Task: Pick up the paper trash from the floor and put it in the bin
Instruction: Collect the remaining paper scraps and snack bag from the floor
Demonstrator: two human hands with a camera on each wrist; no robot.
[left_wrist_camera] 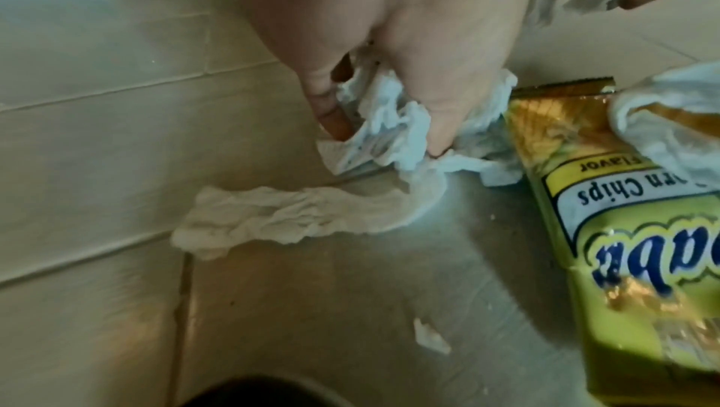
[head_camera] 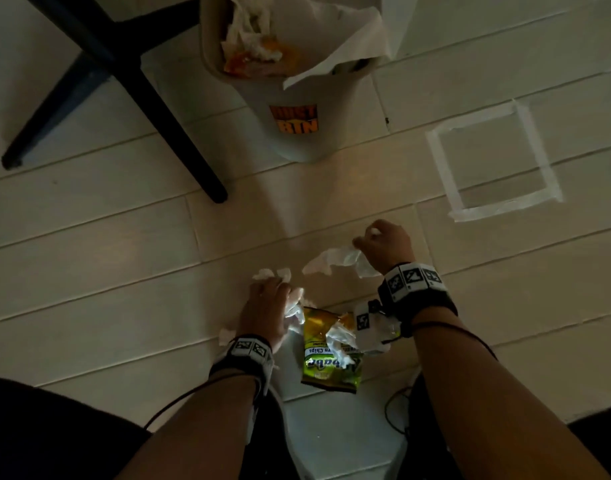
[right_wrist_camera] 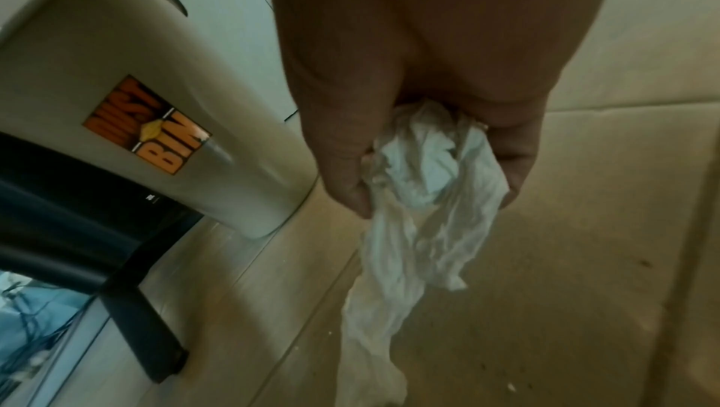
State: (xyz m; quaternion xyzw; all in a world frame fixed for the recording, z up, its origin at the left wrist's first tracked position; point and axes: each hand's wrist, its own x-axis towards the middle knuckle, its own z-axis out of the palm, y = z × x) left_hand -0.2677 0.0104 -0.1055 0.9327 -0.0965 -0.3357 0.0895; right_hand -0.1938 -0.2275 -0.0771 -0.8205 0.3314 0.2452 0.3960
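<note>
Our left hand [head_camera: 264, 308] bunches crumpled tissue [left_wrist_camera: 393, 133] against the floor beside the chip bag [head_camera: 326, 355] to gather it; our right hand [head_camera: 383, 247] pinches a lifted tissue strip [right_wrist_camera: 420, 204], ready for the bin [head_camera: 297, 140] ahead.

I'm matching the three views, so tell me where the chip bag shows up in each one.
Head: chip bag lies low in the middle, between the two wrists.
Left wrist: at the right edge, print upside down, beside the left hand.
Right wrist: not in it.
Shared landmark: the bin, seen in the head and right wrist views only.
</note>
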